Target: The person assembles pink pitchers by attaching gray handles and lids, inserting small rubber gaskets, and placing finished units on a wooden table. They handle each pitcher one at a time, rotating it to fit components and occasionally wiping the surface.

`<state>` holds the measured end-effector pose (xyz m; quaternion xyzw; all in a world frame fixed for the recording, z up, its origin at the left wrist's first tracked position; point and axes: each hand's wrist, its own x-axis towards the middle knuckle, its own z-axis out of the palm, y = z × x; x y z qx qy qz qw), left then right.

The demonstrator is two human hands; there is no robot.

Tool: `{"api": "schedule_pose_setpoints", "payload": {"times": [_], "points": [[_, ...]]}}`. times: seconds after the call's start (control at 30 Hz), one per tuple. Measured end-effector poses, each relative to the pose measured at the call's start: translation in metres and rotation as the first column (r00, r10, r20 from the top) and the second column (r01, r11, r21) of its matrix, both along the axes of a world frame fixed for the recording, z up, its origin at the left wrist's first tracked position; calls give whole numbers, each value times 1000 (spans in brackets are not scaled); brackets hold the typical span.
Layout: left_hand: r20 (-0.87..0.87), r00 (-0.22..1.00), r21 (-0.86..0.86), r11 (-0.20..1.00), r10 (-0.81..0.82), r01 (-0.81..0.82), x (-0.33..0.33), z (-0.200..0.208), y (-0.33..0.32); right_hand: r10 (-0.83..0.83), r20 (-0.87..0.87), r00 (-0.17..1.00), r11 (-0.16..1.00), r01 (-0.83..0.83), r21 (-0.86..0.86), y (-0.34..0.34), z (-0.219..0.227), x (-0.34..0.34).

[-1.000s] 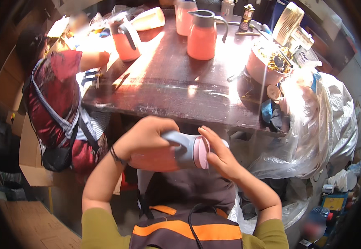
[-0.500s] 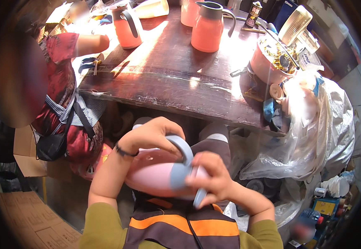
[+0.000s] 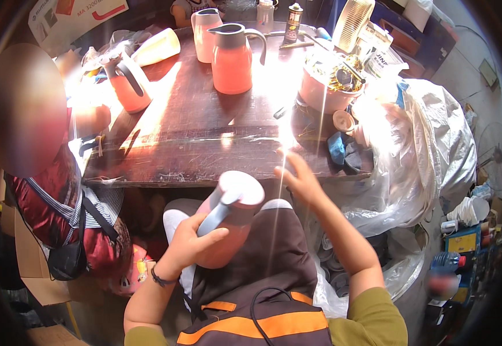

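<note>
A pink thermos jug (image 3: 236,229) with a grey-blue handle stands tilted over my lap, its pale round top uppermost. My left hand (image 3: 190,242) is closed around it at the handle side, the fingers partly hidden behind the jug. Off to the right, my right hand (image 3: 300,177) is stretched forward at the near edge of the dark wooden table (image 3: 205,132). Its fingers are apart, holding nothing. Nearest to it on the tabletop are a blue and dark crumpled piece (image 3: 344,151) and a round beige cap (image 3: 343,121).
Coral jugs with dark handles (image 3: 232,66) stand on the table. At right are a pink tub (image 3: 317,89) of gold ties, a spray can (image 3: 292,23) and a fan (image 3: 353,23). Plastic sacks (image 3: 435,144) hang beside the table. A person in red (image 3: 43,207) sits at left.
My right hand has let go of the jug and moved forward to the table edge. The jug, formerly lying sideways between both hands, is now nearly upright in my left. The view has shifted.
</note>
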<state>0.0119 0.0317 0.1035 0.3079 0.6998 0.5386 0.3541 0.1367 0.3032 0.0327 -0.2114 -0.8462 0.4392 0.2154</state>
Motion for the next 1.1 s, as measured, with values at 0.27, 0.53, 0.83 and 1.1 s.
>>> {"api": "schedule_pose_setpoints", "payload": {"times": [0.27, 0.53, 0.83, 1.1], "points": [[270, 918, 248, 900, 292, -359, 35, -47, -9, -677, 341, 652, 711, 461, 530, 135, -22, -42], [193, 893, 311, 838, 406, -448, 46, -85, 14, -645, 330, 690, 764, 560, 321, 185, -55, -41], [789, 596, 181, 868, 153, -463, 17, -111, -12, -274, -113, 955, 750, 138, -647, 0, -13, 1], [681, 731, 136, 987, -30, -87, 3, -76, -5, -271, -307, 912, 567, -106, -817, -167, -12, 5]]}}
